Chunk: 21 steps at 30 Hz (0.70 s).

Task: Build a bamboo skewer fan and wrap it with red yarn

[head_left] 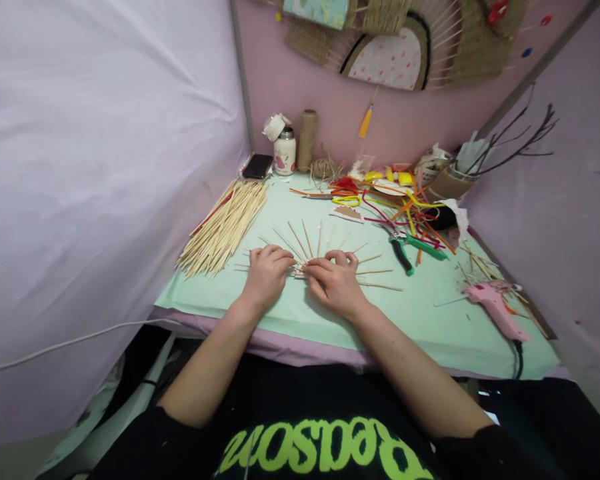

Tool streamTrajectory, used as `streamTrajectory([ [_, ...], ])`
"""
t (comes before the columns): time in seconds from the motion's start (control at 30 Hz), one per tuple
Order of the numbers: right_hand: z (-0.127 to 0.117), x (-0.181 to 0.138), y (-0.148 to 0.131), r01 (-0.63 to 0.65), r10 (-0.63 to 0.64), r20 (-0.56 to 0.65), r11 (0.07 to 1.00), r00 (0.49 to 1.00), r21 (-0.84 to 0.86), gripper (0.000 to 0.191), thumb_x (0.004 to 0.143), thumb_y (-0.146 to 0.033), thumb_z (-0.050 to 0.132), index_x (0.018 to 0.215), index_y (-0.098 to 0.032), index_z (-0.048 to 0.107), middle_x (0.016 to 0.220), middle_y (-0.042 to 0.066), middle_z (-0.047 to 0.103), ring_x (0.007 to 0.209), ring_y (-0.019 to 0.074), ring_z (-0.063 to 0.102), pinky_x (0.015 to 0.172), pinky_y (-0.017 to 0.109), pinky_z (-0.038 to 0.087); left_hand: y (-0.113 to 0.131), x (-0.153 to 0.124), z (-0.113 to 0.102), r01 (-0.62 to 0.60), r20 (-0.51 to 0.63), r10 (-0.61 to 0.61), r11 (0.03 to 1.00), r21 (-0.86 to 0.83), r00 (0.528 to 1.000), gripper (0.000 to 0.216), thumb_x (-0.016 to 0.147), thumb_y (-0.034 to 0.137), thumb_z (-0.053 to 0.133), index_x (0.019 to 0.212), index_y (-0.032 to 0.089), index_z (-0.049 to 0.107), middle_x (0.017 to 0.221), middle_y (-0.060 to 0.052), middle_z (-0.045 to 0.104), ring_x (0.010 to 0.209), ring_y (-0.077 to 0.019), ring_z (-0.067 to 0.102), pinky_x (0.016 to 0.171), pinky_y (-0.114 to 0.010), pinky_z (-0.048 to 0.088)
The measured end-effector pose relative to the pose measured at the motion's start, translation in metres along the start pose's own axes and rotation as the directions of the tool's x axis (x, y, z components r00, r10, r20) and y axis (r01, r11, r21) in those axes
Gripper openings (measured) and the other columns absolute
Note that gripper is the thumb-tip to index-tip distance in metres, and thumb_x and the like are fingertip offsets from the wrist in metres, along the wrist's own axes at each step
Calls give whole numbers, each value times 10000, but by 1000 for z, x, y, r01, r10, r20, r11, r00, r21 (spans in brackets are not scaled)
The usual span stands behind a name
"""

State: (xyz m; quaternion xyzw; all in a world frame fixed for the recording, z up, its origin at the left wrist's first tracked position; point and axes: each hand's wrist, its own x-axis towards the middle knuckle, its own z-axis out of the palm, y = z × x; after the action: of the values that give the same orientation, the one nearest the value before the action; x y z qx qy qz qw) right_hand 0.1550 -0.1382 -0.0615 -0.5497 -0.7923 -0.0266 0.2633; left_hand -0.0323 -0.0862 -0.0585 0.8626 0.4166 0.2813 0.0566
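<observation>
Thin wooden sticks (307, 239) spread out like a fan on the pale green tabletop, their inner ends meeting at a small hub. My left hand (270, 272) rests at the left of this hub, fingers curled and fingertips pinched at the stick ends. From the right, my right hand (336, 283) reaches to the same spot, its thumb and fingers bent together there. The fingertips of both hands almost touch. Some sticks pass under the hands, which hide part of the hub.
A pile of sticks (225, 227) lies left. Pliers (403, 253), scissors (347, 199) and colored pipe cleaners (380, 200) lie behind to the right. A pink glue gun (497, 310) sits at the right edge. A phone (258, 167), bottle (285, 155) and twine roll (307, 141) stand at the back.
</observation>
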Motion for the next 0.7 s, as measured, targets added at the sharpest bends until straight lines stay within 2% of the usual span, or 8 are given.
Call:
streamTrajectory([
  [0.13, -1, 1, 0, -46, 47, -41, 999, 998, 20, 190, 901, -269, 556, 969, -265, 733, 1087, -2, 744, 1045, 240, 493, 952, 444, 198, 1, 0, 0, -12, -3, 12, 1000, 7, 1000, 290, 864, 43, 511, 937, 222, 728, 1043, -50, 747, 1073, -231, 573, 901, -444, 303],
  [0.27, -3, 1, 2, -103, 102, -77, 995, 992, -14, 184, 894, -262, 558, 954, -246, 732, 1047, 19, 742, 1057, 247, 487, 952, 438, 207, 2, -1, 2, -84, 9, 84, 996, 19, 996, 261, 882, 76, 532, 946, 230, 734, 1057, -41, 742, 1074, -226, 560, 897, -436, 301],
  [0.4, -1, 0, 2, -72, 70, -63, 997, 995, -29, 183, 899, -273, 563, 936, -266, 742, 1054, 18, 735, 1058, 248, 481, 934, 444, 207, 2, -1, 5, -149, 24, 148, 988, 34, 989, 257, 901, 110, 547, 985, 259, 739, 1072, -40, 729, 1066, -222, 543, 883, -430, 300],
  [0.53, 1, -1, 2, -61, 60, -45, 998, 997, -32, 190, 903, -283, 572, 980, -297, 746, 1092, 16, 723, 1053, 247, 475, 912, 446, 209, 1, -2, 6, -181, -13, 182, 983, 43, 983, 277, 895, 104, 563, 1017, 277, 741, 1024, -40, 719, 1041, -221, 528, 866, -419, 300],
  [0.7, 1, 0, 2, -75, 74, -38, 997, 997, -30, 200, 909, -289, 565, 1004, -293, 741, 1108, 25, 714, 1058, 247, 468, 904, 438, 214, 2, -4, 6, -233, -98, 239, 970, 65, 966, 258, 884, 96, 581, 957, 272, 755, 899, -34, 688, 948, -211, 504, 833, -405, 299],
])
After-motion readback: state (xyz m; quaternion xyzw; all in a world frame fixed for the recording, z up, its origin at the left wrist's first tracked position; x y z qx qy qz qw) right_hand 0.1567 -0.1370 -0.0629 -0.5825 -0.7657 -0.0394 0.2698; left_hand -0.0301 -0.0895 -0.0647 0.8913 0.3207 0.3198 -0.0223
